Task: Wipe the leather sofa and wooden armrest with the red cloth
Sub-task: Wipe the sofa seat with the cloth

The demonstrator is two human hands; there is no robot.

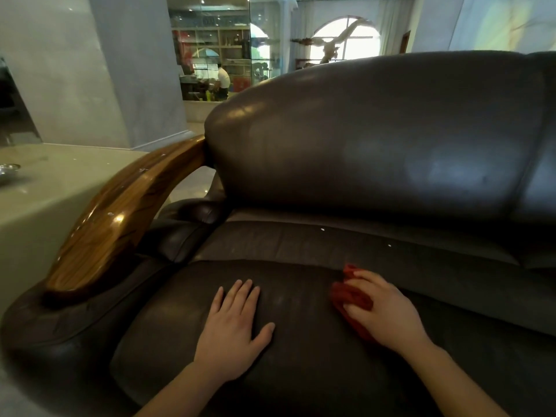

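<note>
This looks like the sitting area of a large house or a hotel lobby; which of the two, I cannot tell. A big dark leather sofa (376,152) with a polished wooden armrest (120,212) stands beside a pale stone table (54,191), where a small metal bowl (9,171) sits. The floor is shiny tile, and the walls (75,70) look like marble. Behind a glass partition (210,55) there are wooden shelves and a person in a white shirt (223,84). An arched window (346,40) with pale curtains gives daylight, and a driftwood sculpture (331,46) stands before it.
</note>
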